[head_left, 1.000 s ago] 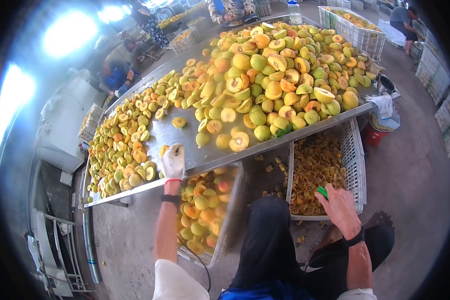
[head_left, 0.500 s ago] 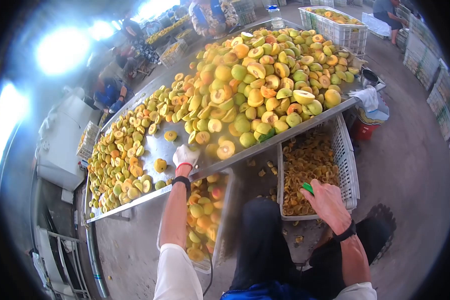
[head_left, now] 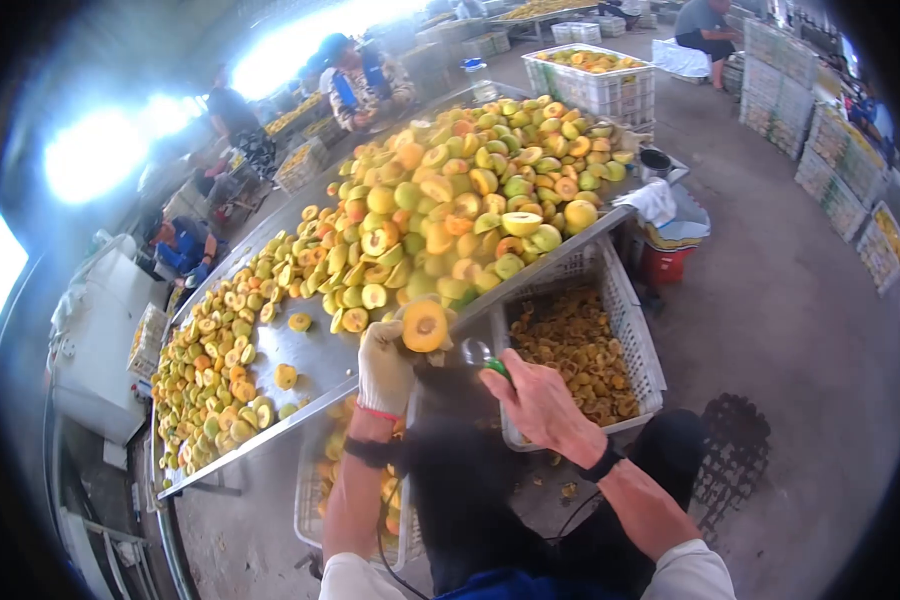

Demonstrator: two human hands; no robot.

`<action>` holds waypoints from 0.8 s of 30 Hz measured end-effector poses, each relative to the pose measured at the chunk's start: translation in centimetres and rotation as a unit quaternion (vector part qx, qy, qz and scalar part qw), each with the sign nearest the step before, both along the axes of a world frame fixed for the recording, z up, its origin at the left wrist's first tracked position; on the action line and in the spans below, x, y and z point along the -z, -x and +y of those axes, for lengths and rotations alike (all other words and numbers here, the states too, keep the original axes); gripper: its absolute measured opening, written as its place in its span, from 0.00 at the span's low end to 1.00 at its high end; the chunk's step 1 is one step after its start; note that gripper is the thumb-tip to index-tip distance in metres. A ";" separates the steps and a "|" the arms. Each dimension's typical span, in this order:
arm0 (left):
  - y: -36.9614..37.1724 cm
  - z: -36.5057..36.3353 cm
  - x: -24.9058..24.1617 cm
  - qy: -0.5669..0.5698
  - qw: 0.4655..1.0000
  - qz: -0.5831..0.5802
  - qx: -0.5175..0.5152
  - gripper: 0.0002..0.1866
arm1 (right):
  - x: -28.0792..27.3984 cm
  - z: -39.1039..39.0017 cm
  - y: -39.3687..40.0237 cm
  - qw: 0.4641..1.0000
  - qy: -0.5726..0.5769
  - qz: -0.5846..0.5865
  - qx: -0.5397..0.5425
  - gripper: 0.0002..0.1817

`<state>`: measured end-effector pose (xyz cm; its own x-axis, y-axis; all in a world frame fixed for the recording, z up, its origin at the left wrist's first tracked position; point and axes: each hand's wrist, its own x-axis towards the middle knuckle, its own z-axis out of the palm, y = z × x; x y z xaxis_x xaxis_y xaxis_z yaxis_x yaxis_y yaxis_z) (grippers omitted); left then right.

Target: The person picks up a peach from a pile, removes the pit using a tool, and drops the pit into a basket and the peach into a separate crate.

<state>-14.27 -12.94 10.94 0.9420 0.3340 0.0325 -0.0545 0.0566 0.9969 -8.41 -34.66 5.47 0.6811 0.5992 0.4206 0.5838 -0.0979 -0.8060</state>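
My left hand (head_left: pixel 384 372), in a white knit glove, grips a halved yellow peach (head_left: pixel 425 326) with the cut face and brown centre turned towards me. In my bare right hand (head_left: pixel 550 402) is a green-handled scoop (head_left: pixel 495 370), its rounded metal head just right of the peach half and apart from it. Both hands are over the near edge of a metal table (head_left: pixel 310 350). Halved peaches (head_left: pixel 400 215) are heaped on the table, with more spread along its left part.
Below right, a white crate (head_left: pixel 638 330) holds brown peach scraps. Another crate (head_left: pixel 305 500) with peaches stands under the table edge. A red bucket (head_left: pixel 663 265) is at the table's right end. People work at the back, near stacked crates (head_left: pixel 776 85).
My left hand has come off the tabletop with a peach half and moved towards the scoop. My right hand has moved left, closer to it. The view has shifted right.
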 end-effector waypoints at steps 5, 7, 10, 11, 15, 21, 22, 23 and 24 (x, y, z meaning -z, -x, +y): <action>-1.9 -6.8 0.3 0.233 0.970 -0.053 0.050 0.26 | -0.3 -0.4 -0.9 0.997 -0.020 0.038 0.058 0.16; -2.4 -8.2 0.6 0.203 0.977 -0.057 0.030 0.25 | -0.1 -0.7 -1.3 0.997 -0.004 0.042 0.071 0.16; -3.5 -9.8 1.2 0.180 0.982 -0.058 -0.014 0.28 | 0.0 -0.7 -1.5 0.995 0.019 0.030 0.091 0.13; -4.1 -9.8 1.9 0.131 0.987 -0.080 -0.039 0.29 | 0.1 -0.6 -1.5 0.995 0.023 0.018 0.100 0.11; -4.9 -10.2 2.9 0.115 0.983 -0.116 -0.083 0.33 | 0.9 0.1 -1.5 0.992 0.016 -0.037 0.120 0.12; -4.8 -9.1 4.6 0.296 0.941 -0.132 -0.093 0.31 | 1.3 1.4 -1.4 0.960 0.049 -0.214 0.172 0.16; -4.9 -8.9 4.8 0.328 0.931 -0.145 -0.071 0.30 | 1.4 1.4 -1.5 0.955 0.055 -0.233 0.174 0.17; -5.0 -8.7 4.7 0.329 0.931 -0.144 -0.070 0.30 | 1.6 1.4 -1.6 0.949 0.060 -0.252 0.177 0.17; -4.9 -8.7 4.5 0.312 0.936 -0.149 -0.067 0.30 | 1.9 1.4 -1.6 0.949 0.062 -0.251 0.178 0.17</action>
